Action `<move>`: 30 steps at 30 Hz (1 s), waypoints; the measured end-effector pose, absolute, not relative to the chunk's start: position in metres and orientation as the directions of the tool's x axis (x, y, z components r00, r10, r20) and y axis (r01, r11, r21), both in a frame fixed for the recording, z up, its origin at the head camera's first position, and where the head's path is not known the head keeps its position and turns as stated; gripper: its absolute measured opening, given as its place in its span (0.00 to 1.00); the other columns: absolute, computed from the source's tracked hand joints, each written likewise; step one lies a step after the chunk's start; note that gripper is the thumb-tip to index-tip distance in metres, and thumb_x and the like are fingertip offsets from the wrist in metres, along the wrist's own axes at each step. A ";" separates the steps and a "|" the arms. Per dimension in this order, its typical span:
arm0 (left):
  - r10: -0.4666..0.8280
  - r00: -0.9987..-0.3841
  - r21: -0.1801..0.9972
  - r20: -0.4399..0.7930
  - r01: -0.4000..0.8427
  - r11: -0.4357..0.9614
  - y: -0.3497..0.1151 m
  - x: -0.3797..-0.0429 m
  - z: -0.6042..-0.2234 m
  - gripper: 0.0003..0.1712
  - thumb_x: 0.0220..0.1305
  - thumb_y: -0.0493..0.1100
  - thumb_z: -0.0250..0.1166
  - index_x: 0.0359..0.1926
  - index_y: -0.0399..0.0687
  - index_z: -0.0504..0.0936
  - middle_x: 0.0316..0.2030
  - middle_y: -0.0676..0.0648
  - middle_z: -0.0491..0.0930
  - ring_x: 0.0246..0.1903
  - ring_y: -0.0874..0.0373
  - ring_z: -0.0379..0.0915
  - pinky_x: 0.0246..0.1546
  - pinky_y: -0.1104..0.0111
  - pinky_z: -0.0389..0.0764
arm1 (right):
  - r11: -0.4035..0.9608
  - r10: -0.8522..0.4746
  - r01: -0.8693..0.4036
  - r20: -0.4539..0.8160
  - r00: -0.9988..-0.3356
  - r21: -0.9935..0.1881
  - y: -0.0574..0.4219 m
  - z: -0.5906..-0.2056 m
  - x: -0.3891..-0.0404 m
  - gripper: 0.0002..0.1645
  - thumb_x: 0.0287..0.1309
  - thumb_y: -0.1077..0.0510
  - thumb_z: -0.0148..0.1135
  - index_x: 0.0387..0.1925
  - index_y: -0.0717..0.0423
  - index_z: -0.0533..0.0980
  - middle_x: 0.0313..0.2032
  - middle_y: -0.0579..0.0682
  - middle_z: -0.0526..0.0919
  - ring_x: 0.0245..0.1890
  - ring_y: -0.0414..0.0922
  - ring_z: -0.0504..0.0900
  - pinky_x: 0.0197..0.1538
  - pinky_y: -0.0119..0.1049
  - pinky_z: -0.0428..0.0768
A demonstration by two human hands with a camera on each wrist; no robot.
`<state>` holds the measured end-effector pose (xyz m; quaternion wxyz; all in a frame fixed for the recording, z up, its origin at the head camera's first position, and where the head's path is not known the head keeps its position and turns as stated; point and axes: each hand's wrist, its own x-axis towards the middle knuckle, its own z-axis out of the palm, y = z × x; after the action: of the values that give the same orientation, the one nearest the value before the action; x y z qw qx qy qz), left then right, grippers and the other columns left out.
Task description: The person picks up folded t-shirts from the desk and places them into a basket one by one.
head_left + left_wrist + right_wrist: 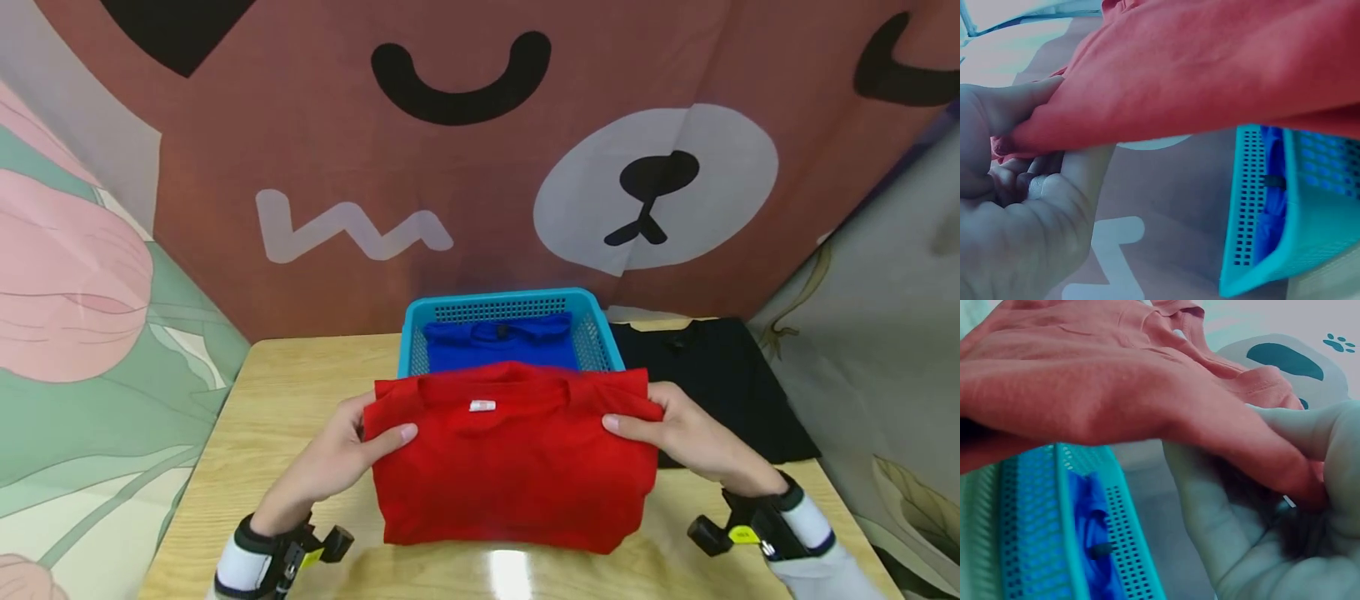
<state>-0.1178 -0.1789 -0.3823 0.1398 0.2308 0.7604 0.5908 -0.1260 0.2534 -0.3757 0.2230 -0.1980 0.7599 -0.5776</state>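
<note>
Shirt (513,479) held up by both hands

Nearest my head camera, the left hand (348,446) and the right hand (690,433) pinch the red shirt's two sides, thumbs on the front, other fingers curled behind. I see it folded, a white label (482,406) at its collar. It is raised over the wooden table (277,408), hiding the near side of a turquoise perforated basket (504,295) from me. Inside the basket I make out a blue folded garment (498,350). To the basket's right lies a black garment (723,392). Farthest off, I see a brown cloth backdrop (322,142) printed with a bear's face.
</note>
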 end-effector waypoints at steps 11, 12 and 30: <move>0.458 -0.888 0.970 0.045 0.149 0.194 -0.176 -0.157 -0.362 0.23 0.66 0.44 0.66 0.60 0.48 0.72 0.50 0.43 0.82 0.44 0.46 0.84 0.43 0.56 0.86 | 0.203 -0.534 0.041 -0.146 -0.833 -0.978 0.255 -0.345 -0.163 0.17 0.69 0.59 0.58 0.56 0.60 0.70 0.47 0.57 0.84 0.42 0.59 0.87 0.46 0.52 0.86; 0.453 -0.890 0.972 0.049 0.148 0.184 -0.175 -0.162 -0.360 0.23 0.66 0.44 0.66 0.59 0.47 0.72 0.49 0.43 0.82 0.43 0.46 0.84 0.43 0.57 0.86 | 0.203 -0.534 0.050 -0.153 -0.832 -0.978 0.256 -0.342 -0.167 0.18 0.69 0.59 0.58 0.56 0.60 0.69 0.47 0.58 0.84 0.42 0.59 0.87 0.46 0.52 0.86; 0.437 -0.899 0.999 0.032 0.043 0.015 -0.162 -0.227 -0.348 0.19 0.68 0.40 0.64 0.57 0.42 0.71 0.46 0.45 0.81 0.41 0.52 0.85 0.43 0.59 0.87 | 0.070 -0.551 0.141 -0.156 -0.820 -0.987 0.260 -0.345 -0.256 0.15 0.70 0.59 0.56 0.54 0.60 0.70 0.43 0.52 0.86 0.38 0.49 0.90 0.44 0.48 0.85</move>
<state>-0.2275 -0.1623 -0.3483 0.1449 0.1719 0.6976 0.6803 -0.2563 0.2603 -0.3451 0.2601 -0.1497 0.6836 -0.6653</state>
